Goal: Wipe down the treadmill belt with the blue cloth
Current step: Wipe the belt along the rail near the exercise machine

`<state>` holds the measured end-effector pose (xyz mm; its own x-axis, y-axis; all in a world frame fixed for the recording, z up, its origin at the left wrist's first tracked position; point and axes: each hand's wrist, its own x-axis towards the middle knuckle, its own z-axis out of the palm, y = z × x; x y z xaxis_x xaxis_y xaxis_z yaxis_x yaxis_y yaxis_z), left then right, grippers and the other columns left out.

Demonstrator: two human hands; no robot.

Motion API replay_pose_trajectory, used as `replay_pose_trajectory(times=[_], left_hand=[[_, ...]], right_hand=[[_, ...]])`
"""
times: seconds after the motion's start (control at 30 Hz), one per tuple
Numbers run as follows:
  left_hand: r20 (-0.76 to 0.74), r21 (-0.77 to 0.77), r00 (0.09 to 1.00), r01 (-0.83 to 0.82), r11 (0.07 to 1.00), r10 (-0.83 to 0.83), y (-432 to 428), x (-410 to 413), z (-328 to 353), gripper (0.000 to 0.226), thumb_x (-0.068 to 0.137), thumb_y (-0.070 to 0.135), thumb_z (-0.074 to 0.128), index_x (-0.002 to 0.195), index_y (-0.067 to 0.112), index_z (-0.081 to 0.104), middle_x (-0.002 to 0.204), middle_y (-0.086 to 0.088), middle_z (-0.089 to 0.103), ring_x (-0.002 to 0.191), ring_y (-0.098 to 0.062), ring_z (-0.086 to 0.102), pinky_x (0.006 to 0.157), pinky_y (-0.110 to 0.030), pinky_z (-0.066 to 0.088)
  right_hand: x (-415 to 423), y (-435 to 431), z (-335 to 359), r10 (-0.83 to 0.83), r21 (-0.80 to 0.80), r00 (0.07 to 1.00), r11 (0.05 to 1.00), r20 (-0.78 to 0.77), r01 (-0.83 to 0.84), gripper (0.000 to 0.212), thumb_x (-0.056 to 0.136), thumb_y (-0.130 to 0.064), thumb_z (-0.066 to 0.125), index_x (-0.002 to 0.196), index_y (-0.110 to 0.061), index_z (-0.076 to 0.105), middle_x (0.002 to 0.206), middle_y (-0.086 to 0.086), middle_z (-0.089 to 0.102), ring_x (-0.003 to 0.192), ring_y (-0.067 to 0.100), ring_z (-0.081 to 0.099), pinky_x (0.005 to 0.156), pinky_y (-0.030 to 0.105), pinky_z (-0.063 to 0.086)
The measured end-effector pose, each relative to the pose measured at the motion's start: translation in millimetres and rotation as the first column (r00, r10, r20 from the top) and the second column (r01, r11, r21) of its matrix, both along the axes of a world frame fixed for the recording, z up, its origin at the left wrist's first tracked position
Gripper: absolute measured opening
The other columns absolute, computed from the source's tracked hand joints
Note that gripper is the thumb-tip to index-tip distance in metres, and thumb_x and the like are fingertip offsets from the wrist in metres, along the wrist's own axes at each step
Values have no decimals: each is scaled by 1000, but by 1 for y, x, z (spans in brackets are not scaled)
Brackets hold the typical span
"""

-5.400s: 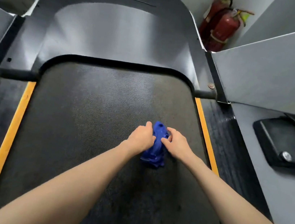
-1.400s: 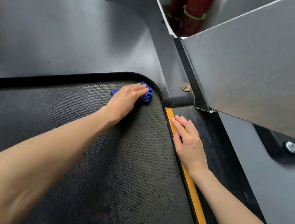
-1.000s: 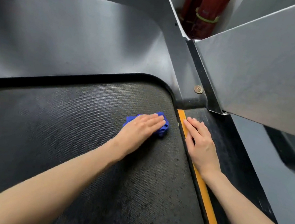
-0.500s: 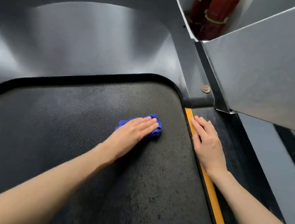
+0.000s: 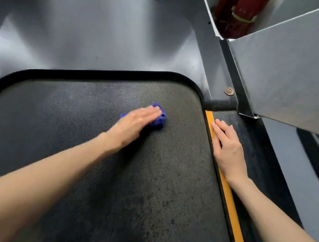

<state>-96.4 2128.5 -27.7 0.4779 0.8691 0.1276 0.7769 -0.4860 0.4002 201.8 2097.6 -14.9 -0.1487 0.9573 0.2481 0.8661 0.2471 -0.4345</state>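
My left hand (image 5: 133,124) lay flat, fingers straight, pressing the bunched blue cloth (image 5: 160,119) onto the treadmill belt (image 5: 126,177) just above frame centre. My right hand (image 5: 226,148) rested flat and released on the orange strip (image 5: 232,209) at right.

Left hand (image 5: 133,125) and right hand (image 5: 229,151) both bare — likewise the forearms (image 5: 44,176) behind them.
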Motion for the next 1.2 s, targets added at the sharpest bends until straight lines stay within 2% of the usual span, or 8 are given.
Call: replay_pose_trajectory(times=[0.1,0.2,0.33,0.43,0.7,0.87,1.03,1.2], left_hand=[[41,-125,868,-486,865,494,38,-31,4,80,65,-22,51,141,2,37,149,-15,32,140,-27,27,115,-26,15],[141,-205,773,-589,782,619,22,22,6,78,63,-20,54,138,0,42,147,-15,36,139,-28,29,115,-29,16],[214,-42,968,142,989,-130,-55,108,-2,53,70,-7,45,120,-2,59,127,-18,58,124,-28,47,111,-34,30],[39,23,787,615,788,-616,-61,101,-2,56,79,5,29,128,2,55,135,-12,53,130,-22,42,111,-26,20],[129,-68,976,-170,983,178,46,80,-6,73,58,-25,43,128,-4,52,136,-23,48,131,-38,41,111,-34,23],[120,32,976,178,983,-181,-24,106,-4,57,69,-2,33,118,-2,62,124,-17,60,117,-33,57,102,-43,40],[-88,76,720,694,716,-688,-60,78,1,43,94,16,31,129,8,55,136,-5,53,127,-20,47,110,-29,27],[25,57,987,155,986,-156,43,72,2,59,71,-12,36,125,-1,56,133,-18,53,126,-34,48,110,-35,27]], right_hand=[[-1,-1,-1,-7,-5,1000,1000,16,8,41,90,1,51,130,-5,53,134,10,52,128,22,44,115,30,18],[0,1,0,-36,-6,999,999,-6,36,40,90,0,51,130,-5,53,133,9,52,128,21,44,115,29,17],[0,0,0,-46,-16,999,999,3,46,41,91,-1,49,132,-7,51,136,8,51,130,23,42,114,29,20],[1,1,-3,-22,12,1000,1000,8,22,40,90,2,49,129,-4,54,133,10,53,127,22,46,115,30,21],[4,5,-7,-29,-26,999,999,-40,28,41,90,-3,50,131,-9,53,135,4,51,130,22,42,116,29,20],[3,5,-7,-36,51,999,998,34,34,39,87,-4,52,126,-6,58,129,7,57,122,24,50,114,32,23],[1,3,-7,-39,65,998,997,43,36,40,87,-2,50,126,-4,57,129,9,57,121,25,51,114,34,23],[4,3,-6,2,39,999,999,51,-4,41,88,1,51,129,-3,54,131,11,54,125,23,47,115,35,21]])
